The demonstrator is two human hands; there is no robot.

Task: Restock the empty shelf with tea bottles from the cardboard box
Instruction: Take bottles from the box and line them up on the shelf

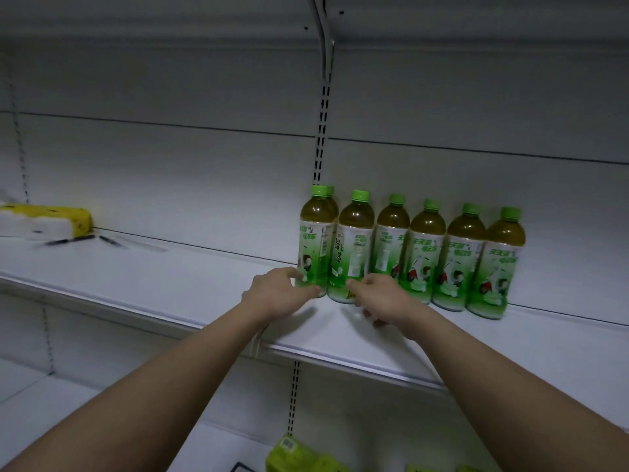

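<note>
Several green tea bottles with green caps and green-white labels stand in a row on the white shelf [170, 277], against its back panel. My left hand [275, 294] curls around the base of the leftmost bottle [315, 240], thumb and fingers on its lower label; another bottle's cap shows just behind it. My right hand [381, 298] is at the foot of the second bottle [352, 247], one fingertip touching its base and the other fingers spread loosely below. Both forearms reach up from the bottom of the view.
A yellow and white package [44, 221] and dark pens [71, 240] lie at the shelf's far left. A slotted upright [321, 131] runs up behind the bottles. Green packaging [296, 454] shows at the bottom edge, below the shelf.
</note>
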